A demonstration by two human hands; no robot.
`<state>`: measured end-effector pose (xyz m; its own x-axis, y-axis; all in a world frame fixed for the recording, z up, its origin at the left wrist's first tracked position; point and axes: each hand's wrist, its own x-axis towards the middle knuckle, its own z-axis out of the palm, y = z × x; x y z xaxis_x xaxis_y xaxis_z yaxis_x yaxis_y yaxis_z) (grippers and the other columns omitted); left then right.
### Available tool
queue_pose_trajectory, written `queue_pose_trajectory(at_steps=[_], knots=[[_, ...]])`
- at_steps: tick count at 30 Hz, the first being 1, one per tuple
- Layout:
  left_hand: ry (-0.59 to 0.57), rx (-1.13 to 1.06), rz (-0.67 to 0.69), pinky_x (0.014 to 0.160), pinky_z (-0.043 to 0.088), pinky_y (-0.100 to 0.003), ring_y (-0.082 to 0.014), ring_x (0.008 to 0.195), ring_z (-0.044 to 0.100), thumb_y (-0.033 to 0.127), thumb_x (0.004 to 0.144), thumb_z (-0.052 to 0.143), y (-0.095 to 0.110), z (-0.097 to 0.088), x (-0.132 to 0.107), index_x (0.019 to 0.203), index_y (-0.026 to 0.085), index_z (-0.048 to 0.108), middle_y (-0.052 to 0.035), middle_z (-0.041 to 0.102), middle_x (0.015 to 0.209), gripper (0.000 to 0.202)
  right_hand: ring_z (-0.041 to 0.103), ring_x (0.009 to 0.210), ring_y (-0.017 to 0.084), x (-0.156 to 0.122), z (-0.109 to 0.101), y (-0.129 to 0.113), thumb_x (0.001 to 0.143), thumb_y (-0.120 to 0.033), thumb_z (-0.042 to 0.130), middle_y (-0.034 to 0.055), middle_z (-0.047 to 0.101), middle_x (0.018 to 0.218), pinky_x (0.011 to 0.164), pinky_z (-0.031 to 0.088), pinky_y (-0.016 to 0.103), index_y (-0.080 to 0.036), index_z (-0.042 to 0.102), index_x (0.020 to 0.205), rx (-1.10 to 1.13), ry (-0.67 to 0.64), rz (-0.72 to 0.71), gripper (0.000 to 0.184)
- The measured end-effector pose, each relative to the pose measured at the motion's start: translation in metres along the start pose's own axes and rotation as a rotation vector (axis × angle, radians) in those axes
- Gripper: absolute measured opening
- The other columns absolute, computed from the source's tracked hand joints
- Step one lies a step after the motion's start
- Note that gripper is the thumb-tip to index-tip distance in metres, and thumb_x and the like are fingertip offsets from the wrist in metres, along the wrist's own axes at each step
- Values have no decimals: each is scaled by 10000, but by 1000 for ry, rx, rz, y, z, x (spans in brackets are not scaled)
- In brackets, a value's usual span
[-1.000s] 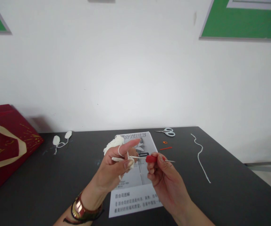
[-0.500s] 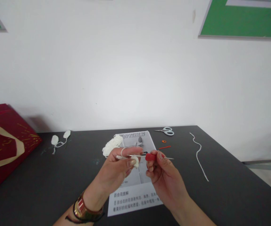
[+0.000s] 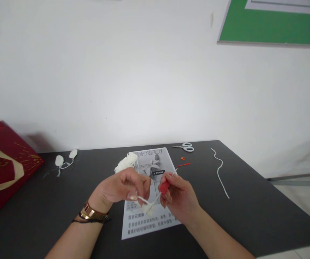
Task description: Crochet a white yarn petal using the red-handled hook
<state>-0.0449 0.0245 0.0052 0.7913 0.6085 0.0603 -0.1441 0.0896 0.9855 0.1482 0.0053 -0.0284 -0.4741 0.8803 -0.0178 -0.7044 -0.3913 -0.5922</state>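
My right hand point(image 3: 180, 199) is closed around a crochet hook point(image 3: 164, 187) with a red grip, its thin metal shaft slanting down to the left. At the shaft's lower end hangs a small white crocheted piece point(image 3: 147, 209). My left hand point(image 3: 126, 185) pinches a strand of white yarn point(image 3: 143, 199) between thumb and fingers, and the strand runs to the piece by the hook. Partly behind the left hand lies a skein of white yarn point(image 3: 128, 162). Under both hands is a printed pattern sheet point(image 3: 157, 228) with a flower picture.
Scissors point(image 3: 186, 146), an orange stitch marker point(image 3: 182, 158) and an orange needle point(image 3: 183, 164) lie right of the sheet. Farther right is a loose white cord point(image 3: 219, 167). Two white crocheted petals point(image 3: 59, 160) lie at left, near a red gift bag point(image 3: 9, 162). A wall borders the table's back.
The left hand has let the crocheted piece out of its fingers and now pinches the yarn. The hook has tilted from level to pointing down-left, with the piece hanging lower. The view has shifted slightly.
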Motion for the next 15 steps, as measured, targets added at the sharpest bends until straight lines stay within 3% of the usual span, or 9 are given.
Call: queue_pose_trajectory(at_steps=[7,11,13,15], knots=[[-48,318,-193,626,396,-262,-139,645,517,250,661,745,-2,-10,0,787,166,710,-10,607,691,156,427,311,62,1,-2,-5,737,-271,655,-17,562,421,341,445,176,-112,651,643,25,51,21,184],[133,488,-116,739,378,-273,-159,776,523,235,677,728,-2,-11,2,782,184,705,-16,634,809,119,413,322,53,0,-2,-9,719,-257,673,-28,539,408,351,423,161,-116,649,639,71,43,54,164],[183,453,-73,712,371,-269,-150,746,506,239,700,704,-1,-10,3,732,179,696,-15,608,796,68,412,329,52,0,-1,-11,710,-252,681,-35,519,393,352,412,155,-115,650,638,92,38,50,158],[187,372,-30,627,364,-270,-137,646,477,297,720,677,1,-7,3,585,158,653,-16,557,697,195,423,339,55,-1,-1,-13,698,-250,690,-38,509,384,345,400,149,-113,653,636,107,50,29,155]])
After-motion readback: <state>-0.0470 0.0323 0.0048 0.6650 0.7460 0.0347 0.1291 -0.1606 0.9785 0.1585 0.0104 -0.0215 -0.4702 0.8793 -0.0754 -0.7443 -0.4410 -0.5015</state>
